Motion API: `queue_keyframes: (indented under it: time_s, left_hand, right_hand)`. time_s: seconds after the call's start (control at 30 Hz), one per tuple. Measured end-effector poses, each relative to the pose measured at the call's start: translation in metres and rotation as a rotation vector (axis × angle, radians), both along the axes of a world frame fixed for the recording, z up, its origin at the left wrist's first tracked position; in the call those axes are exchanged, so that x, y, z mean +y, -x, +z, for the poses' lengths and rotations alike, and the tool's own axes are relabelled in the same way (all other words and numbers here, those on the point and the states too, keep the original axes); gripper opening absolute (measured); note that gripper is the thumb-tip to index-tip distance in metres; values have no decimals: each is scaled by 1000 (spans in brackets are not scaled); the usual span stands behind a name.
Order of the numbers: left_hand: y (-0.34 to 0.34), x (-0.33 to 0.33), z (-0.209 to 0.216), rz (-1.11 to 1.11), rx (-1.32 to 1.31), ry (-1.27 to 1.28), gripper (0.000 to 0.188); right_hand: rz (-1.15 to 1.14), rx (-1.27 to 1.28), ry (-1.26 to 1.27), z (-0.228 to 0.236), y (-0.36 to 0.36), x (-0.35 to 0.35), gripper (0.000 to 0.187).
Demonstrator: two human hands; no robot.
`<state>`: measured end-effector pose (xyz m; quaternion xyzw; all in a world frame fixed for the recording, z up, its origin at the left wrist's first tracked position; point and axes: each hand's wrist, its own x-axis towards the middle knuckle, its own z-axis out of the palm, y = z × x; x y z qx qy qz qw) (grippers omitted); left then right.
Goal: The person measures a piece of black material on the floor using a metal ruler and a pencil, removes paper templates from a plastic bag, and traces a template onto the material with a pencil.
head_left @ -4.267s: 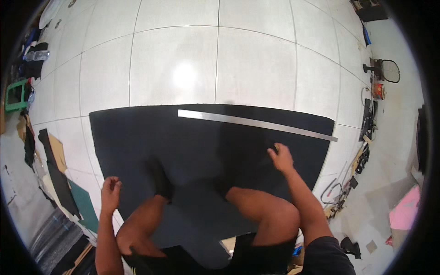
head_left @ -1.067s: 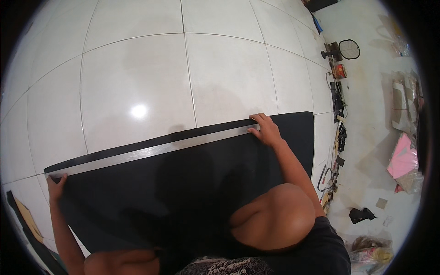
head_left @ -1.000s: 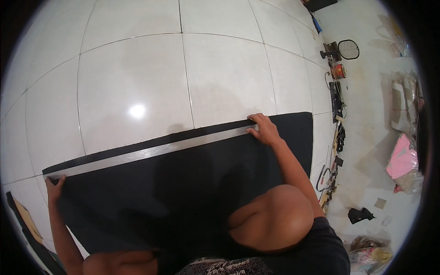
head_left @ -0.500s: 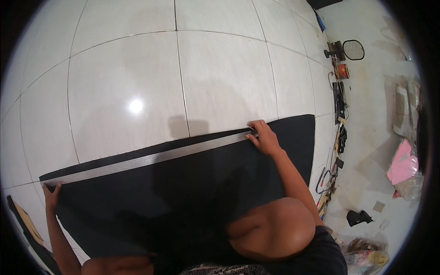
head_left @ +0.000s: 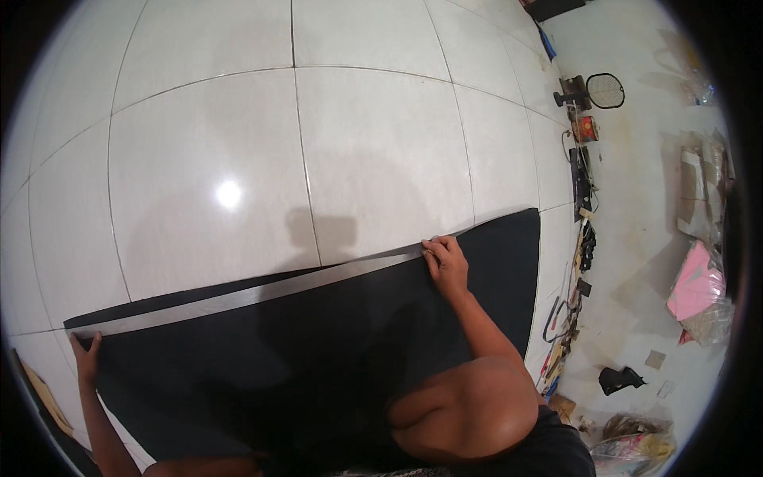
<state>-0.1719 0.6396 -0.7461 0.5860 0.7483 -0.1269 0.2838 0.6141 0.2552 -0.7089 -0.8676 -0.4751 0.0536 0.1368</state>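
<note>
With the right hand (head_left: 447,262) we grasp the right end of the metal strip (head_left: 254,294), thumb on the near side and fingers bent toward the far side; whether the fingertips also catch the black sheet (head_left: 501,274) below, we cannot tell. With the left hand (head_left: 86,356) we touch the strip's left end, thumb and forefinger spread in a V; how firmly they press, or whether they reach underneath, does not show. The strip lies across the sheet close to its far edge, slanting, its left end nearer to us than its right. Beyond it, a black margin narrows toward the right hand, where strip and sheet edge nearly meet. For a sound hold, we should load both ends equally, seat the strip flat along its full length and compare the margin at each hand. We should also smooth any ripple beneath, since a lifted sheet could let the strip skid. The sheet rests on the white tiled floor (head_left: 207,135), our bent right knee (head_left: 477,397) over its near part; a red tin (head_left: 586,129) is by the wall (head_left: 628,215)
</note>
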Motion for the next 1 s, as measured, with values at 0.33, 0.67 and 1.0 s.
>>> queue_keyframes:
  time_s: [0.33,0.67,1.0]
  left_hand:
    - [15,1,-13,-11,37,-47,116]
    - [22,2,-18,5,32,-67,117]
    - [15,-1,-18,15,-8,-74,117]
  right_hand:
    - [-15,-30,-11,-6,5,-9,20]
    - [-35,-54,-22,-10,14,-13,22]
    - [-97,-17,-16,-4,20,-7,26]
